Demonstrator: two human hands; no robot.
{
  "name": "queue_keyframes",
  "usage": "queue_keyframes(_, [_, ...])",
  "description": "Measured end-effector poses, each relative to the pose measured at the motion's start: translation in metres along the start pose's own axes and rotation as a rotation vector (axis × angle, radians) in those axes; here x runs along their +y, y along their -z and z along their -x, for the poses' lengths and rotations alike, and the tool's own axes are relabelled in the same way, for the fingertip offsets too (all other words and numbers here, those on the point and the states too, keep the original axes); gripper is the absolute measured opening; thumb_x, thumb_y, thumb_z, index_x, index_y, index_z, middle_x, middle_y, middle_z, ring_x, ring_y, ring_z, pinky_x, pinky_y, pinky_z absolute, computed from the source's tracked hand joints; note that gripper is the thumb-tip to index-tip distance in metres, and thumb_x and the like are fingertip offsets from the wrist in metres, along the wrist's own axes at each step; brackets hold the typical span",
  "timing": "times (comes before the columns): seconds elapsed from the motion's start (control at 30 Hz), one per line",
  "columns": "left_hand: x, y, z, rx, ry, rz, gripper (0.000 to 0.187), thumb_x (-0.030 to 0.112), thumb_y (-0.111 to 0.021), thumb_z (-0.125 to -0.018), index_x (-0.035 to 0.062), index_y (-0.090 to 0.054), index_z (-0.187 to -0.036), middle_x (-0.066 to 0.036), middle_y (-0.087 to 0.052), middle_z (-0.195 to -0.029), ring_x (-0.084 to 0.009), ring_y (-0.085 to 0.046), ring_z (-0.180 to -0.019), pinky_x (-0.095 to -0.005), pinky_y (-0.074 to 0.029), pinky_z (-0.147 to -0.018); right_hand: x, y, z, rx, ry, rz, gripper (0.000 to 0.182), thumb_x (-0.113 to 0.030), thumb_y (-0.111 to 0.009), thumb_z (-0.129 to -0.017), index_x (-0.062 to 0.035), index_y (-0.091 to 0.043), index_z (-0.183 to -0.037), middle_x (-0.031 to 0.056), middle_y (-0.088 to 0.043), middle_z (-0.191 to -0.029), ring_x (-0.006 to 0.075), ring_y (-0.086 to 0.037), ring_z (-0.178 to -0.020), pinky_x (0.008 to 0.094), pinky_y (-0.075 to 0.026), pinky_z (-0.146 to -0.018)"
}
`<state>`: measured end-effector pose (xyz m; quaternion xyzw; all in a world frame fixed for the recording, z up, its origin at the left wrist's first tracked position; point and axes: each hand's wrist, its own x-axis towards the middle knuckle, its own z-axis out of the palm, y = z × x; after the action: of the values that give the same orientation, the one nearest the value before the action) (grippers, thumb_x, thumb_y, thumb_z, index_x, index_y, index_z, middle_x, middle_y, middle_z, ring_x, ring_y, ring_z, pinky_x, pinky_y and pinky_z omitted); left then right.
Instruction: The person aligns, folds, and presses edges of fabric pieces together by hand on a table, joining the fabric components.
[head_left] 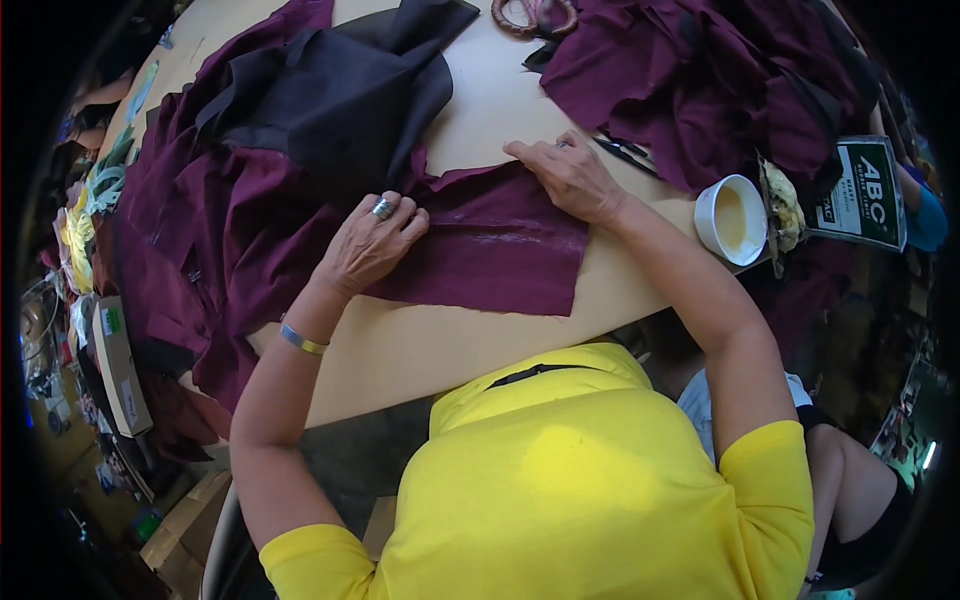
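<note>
Maroon fabric (500, 265) lies spread on the table between my two hands, with a pale streaky mark along its middle. My left hand (375, 240), with a ring on one finger, has its fingers curled closed on the left part of this piece. At its upper right edge, my right hand (572, 180) pinches the cloth between thumb and fingers. Black fabric (330, 100) lies above my left hand, over a larger heap of maroon cloth (200, 230).
A white bowl (732, 220) of yellowish liquid stands right of my right forearm, beside a crusted object (783, 205) and a green ABC container (862, 195). More maroon cloth (700, 80) is piled beyond dark pointed tools (625, 153). A person's bare leg (850, 480) shows lower right.
</note>
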<state>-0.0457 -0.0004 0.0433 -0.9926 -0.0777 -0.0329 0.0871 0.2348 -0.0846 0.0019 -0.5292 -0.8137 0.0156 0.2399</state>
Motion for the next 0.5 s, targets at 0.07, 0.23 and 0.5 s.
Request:
queue_keyframes(0.07, [0.003,-0.001,0.001,0.058,0.029,0.008,0.019,0.012,-0.051,-0.077,0.01,-0.053,-0.095,-0.005,-0.051,-0.088,-0.0182,-0.05,-0.089,-0.0292,-0.043,-0.074,-0.002,0.006,-0.001,-0.083,-0.089,0.0,0.045,-0.009,-0.056,-0.081,-0.0111,-0.046,-0.125,0.0043,-0.059,-0.084,0.0201,-0.057,-0.073,0.0315,-0.04,-0.072])
queue_keyframes(0.23, [0.015,-0.004,0.008,0.114,0.072,0.058,0.021,0.012,-0.052,-0.075,0.0105,-0.053,-0.096,-0.005,-0.052,-0.095,-0.02,-0.052,-0.091,-0.0315,-0.043,-0.076,-0.044,0.017,-0.044,-0.042,-0.135,0.053,0.076,-0.023,-0.067,-0.067,-0.0145,-0.034,-0.135,0.008,-0.059,-0.092,0.025,-0.058,-0.086,0.0402,-0.04,-0.08])
queue_keyframes(0.5, [0.015,-0.004,0.002,0.151,0.075,0.038,0.018,0.014,-0.052,-0.076,0.0147,-0.053,-0.094,-0.004,-0.05,-0.089,-0.0193,-0.051,-0.088,-0.0311,-0.044,-0.073,-0.053,-0.056,-0.079,0.175,-0.119,0.007,0.059,-0.011,-0.05,-0.078,-0.0131,-0.037,-0.135,0.0054,-0.059,-0.066,0.0235,-0.058,-0.053,0.0353,-0.045,-0.059])
